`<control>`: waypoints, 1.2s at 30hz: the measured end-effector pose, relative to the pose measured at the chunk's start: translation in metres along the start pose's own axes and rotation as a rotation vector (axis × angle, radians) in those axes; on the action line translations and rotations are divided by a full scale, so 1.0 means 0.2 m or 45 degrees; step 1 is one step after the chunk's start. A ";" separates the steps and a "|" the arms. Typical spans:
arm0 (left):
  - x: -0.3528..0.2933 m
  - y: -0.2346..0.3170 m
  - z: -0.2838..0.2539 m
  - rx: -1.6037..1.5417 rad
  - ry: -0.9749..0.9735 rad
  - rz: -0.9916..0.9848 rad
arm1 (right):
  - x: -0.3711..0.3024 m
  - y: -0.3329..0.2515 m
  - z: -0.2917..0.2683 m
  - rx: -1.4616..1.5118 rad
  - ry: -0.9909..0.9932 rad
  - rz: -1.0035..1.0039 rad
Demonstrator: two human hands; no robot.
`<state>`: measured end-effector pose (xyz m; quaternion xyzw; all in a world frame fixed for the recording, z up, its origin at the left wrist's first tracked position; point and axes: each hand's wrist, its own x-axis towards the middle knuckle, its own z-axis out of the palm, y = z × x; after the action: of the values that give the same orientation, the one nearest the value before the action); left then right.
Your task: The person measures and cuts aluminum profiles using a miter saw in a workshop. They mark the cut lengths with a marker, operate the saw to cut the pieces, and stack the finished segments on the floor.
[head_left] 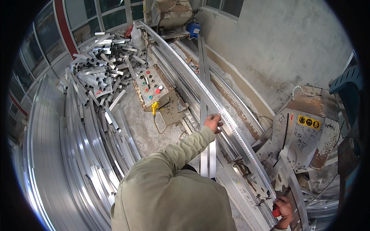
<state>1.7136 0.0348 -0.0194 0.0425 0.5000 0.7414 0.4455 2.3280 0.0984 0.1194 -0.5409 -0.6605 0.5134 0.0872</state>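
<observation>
My right hand [284, 211] is closed around a red tape measure [276, 211] at the lower right. Its white blade [204, 89] runs out along a long silver aluminium profile [169, 49], which slants from the far back down to that hand. Midway along, my left hand [212, 123] lies at the profile's left edge, beside the blade, fingers curled against the edge. Under the profile, two narrower bars [208, 154] cross the long saw bed [243, 171]. An olive sleeve [181, 148] covers my left arm.
Left of the bed stands a worn control box [154, 86] with coloured buttons and a yellow air gun [155, 107]. Metal offcuts [102, 69] are heaped behind long profiles [83, 154] on the left. Machine heads stand at right [300, 134] and back [171, 13]; a blue jug [193, 29] sits behind.
</observation>
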 end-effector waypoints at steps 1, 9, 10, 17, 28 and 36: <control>0.00 0.00 0.00 0.004 0.001 -0.002 | 0.00 0.00 0.00 0.029 -0.010 0.024; 0.08 -0.01 -0.01 -0.050 0.162 -0.135 | -0.07 -0.01 0.01 0.091 -0.042 0.078; 0.10 -0.01 -0.02 -0.050 0.173 -0.151 | -0.07 -0.01 0.02 0.107 -0.048 0.069; 0.15 0.00 -0.08 -0.143 -0.006 -0.199 | -0.08 -0.02 0.12 0.189 -0.059 0.092; 0.12 0.04 -0.08 -0.046 -0.015 -0.196 | 0.00 0.06 0.17 0.363 -0.226 0.189; 0.05 0.08 -0.06 0.068 0.011 -0.005 | -0.04 0.03 0.23 0.259 -0.232 0.131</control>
<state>1.6919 0.0324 -0.0163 0.0502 0.5216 0.7271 0.4436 2.3035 0.0639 0.0976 -0.5134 -0.5816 0.6286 0.0548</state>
